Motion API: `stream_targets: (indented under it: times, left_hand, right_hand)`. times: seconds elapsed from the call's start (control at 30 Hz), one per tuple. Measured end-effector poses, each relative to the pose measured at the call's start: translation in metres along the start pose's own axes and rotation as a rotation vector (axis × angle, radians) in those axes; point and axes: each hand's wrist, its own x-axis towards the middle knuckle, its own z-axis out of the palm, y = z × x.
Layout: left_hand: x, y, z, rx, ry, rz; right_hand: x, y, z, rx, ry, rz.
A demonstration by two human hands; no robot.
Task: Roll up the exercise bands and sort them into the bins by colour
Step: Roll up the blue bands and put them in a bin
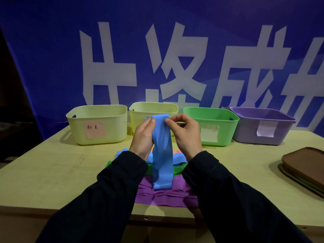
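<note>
A blue exercise band (162,162) hangs unrolled in front of me, its lower end lying on the pile. My left hand (142,137) and my right hand (185,132) pinch its top edge from either side, raised above the table. Under it lies a pile of bands: purple bands (163,196) nearest me, green bands (178,168) behind them, blue and pink ones partly hidden by my hands. Along the back stand a pale yellow bin with a pink label (98,124), a second pale yellow bin (140,118), a green bin (211,126) and a purple bin (261,126).
Stacked brown lids (305,170) lie at the table's right edge. A blue banner with large white characters (166,55) hangs behind the bins. The wooden table (52,176) ends close to my body, with bare surface to the left and right of the pile.
</note>
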Motion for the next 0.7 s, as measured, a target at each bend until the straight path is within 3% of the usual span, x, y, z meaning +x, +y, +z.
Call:
stream_targets:
  times: [0.2, 0.7]
  left_hand:
    - [0.003, 0.015, 0.008, 0.080, -0.059, 0.069]
    - [-0.001, 0.016, 0.007, 0.251, -0.015, 0.173]
  right_hand:
    - [0.012, -0.006, 0.006, 0.053, 0.043, -0.026]
    - [0.006, -0.013, 0.003, 0.080, -0.001, -0.014]
